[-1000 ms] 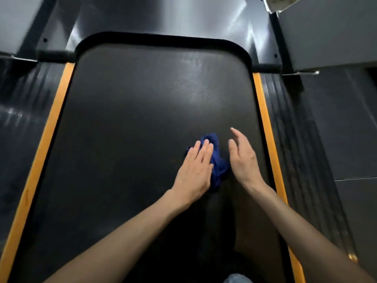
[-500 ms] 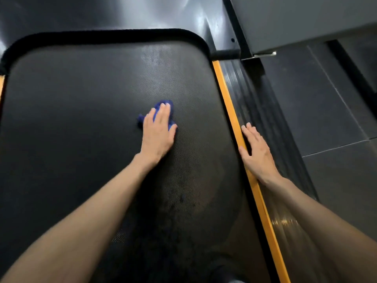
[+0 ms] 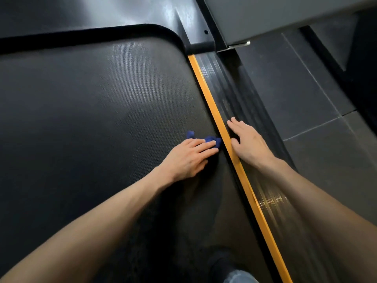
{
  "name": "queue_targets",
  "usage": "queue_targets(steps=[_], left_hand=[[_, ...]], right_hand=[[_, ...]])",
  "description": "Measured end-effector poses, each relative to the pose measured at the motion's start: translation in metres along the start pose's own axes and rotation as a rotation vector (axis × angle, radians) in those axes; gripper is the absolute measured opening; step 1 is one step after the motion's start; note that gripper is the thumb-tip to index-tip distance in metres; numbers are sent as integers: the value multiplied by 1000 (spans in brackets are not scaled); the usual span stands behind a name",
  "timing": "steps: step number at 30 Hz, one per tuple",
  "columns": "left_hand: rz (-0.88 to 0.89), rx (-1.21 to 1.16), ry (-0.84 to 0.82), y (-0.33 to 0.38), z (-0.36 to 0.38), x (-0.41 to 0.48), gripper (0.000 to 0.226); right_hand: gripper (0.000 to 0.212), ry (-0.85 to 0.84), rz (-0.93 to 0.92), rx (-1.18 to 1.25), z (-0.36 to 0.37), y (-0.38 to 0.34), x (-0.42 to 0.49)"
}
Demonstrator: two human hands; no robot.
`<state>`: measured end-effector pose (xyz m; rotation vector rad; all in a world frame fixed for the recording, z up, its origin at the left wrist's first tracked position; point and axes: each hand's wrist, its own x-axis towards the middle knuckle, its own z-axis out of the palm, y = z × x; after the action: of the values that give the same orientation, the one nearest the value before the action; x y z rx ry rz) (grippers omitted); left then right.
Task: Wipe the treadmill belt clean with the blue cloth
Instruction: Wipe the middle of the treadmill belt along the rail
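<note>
Two bare hands are down at the right edge of the belt (image 3: 102, 111). The left hand (image 3: 186, 159) lies on the cloth (image 3: 211, 138), its fingers (image 3: 205, 144) straight and close together, pressing rather than gripping; nothing is curled round the fabric. The cloth is a small blue bunch on the belt, mostly hidden beneath those fingers, with crumpled ends poking out ahead of them, just beside the orange strip (image 3: 208, 94) that borders the belt. The right hand (image 3: 247, 144) lies flat, fingers straight, on the ribbed rail (image 3: 232, 88) across the strip, holding nothing, seemingly a prop for the person's weight. Dark tiled floor (image 3: 306, 103) lies beyond the rail.

Judging by its folds, the cloth is soft, light and limp: it will bunch and roll under a push rather than slide as a sheet, and the textured belt probably drags on it. A flat palm and fingers spread over its middle should hold it better than a pinch at one corner, which would let the rest trail. Close to the strip, a loose end could catch in the gap at the belt's edge.
</note>
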<state>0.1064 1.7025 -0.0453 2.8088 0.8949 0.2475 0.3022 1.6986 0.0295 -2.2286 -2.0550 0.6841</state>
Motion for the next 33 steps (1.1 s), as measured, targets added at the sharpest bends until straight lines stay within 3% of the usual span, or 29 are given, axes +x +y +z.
queue_targets(steps=[5,7,14,17,19,21,23,25,28,33], left_hand=[[-240,-107,-154,-18,-25,6,75],[-249,-63,-148,-22,-30,2,76],[-269,170,90,-18,-5,6,44],[-299,15,193,-20,-7,4,36],[-236,-188,160,-18,-17,-6,39],[-43,-235,68,-6,-22,-19,40],[114,-148,-34,10,-17,-34,40],[160,-1,-95,18,-8,-47,43],[45,50,-114,8,-12,-47,47],[-348,98,-28,-12,-13,-29,46]], right_hand=[[67,-198,65,-80,-8,-4,-9],[70,-278,82,-141,-17,-10,-3],[71,23,67,-169,18,-4,-17],[67,87,44,-161,24,2,-18],[67,98,13,-150,27,6,-19],[67,102,-12,-138,28,10,-19],[66,117,-18,-121,31,13,-18],[67,140,-11,-119,36,14,-18],[69,143,4,-132,34,11,-17],[68,1,39,-159,22,2,-13]])
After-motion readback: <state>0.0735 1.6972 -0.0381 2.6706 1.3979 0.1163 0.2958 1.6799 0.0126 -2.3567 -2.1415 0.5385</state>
